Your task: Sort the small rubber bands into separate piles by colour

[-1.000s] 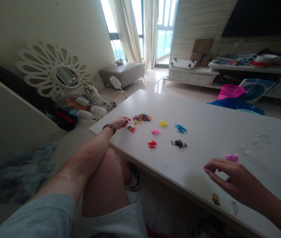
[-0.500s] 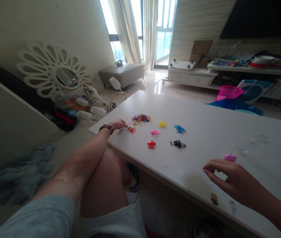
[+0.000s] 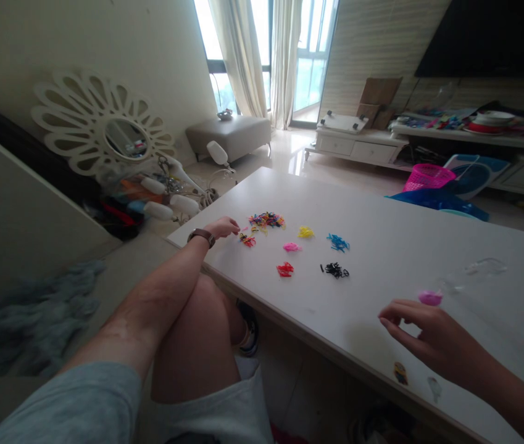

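My left hand [image 3: 223, 227], wearing a brown-strapped watch, reaches to the left side of the white table. Its fingers are pinched together; anything between the tips is too small to make out. Just beyond them lie a mixed pile of small coloured rubber bands [image 3: 267, 220] and a smaller mixed heap [image 3: 247, 240]. Single-colour heaps of bands lie to the right: pink [image 3: 292, 247], red [image 3: 285, 269], yellow [image 3: 305, 232], blue [image 3: 338, 242] and black [image 3: 335, 270]. My right hand [image 3: 423, 327] is curled over the table's right part, thumb and forefinger closed, with nothing visible in them.
A pink-purple bundle [image 3: 430, 298] and crumpled clear plastic [image 3: 486, 266] lie beyond my right hand. A small cartoon figure piece [image 3: 400, 373] and a clear piece [image 3: 434, 388] lie near the table's [image 3: 363, 209] front edge. A pink basket [image 3: 428, 177] stands past the far edge.
My left fingertips have drawn slightly back from the smaller mixed heap. The view has shifted a little; my right hand keeps its pose.
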{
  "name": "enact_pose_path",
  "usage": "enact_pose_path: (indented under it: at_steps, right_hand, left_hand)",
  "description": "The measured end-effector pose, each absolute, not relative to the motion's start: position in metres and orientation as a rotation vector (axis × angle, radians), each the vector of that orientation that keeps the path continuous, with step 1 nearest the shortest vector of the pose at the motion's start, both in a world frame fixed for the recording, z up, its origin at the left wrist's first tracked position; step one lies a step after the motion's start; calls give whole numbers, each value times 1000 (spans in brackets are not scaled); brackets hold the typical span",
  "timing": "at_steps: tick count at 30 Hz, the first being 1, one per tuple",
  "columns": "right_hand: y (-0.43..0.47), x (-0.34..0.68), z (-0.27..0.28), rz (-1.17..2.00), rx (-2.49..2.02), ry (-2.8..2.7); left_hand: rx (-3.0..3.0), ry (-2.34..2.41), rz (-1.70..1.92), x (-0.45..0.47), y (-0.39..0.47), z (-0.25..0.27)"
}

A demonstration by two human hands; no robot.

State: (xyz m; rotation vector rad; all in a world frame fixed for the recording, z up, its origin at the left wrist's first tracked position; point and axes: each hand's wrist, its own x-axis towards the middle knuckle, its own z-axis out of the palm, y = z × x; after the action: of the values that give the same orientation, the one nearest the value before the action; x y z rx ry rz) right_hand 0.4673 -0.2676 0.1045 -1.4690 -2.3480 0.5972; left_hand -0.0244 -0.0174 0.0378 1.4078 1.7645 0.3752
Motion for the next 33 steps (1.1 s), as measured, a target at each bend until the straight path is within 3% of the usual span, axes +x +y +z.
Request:
enact_pose_path:
  at_steps: [7,12,20,24,33]
  right_hand:
    - [-264,464,99,660,-1505,-2415]
    - [-261,460,99,630,-1527,-2424]
    - [-252,437,108,501,-1500,-2216]
    - [-223,400,115,543,-1377,-2039]
    - [-132,350,28,798,-1193,-1380]
  left_hand:
    - [1537,1781,297,-14,-14,28]
    - [1514,1738,464,-14,-15,34]
    - [1490,1297,805,56,-63,90]
    - [1471,1000,699,116,-116,120]
    - [1370,1061,599,140,-124,91]
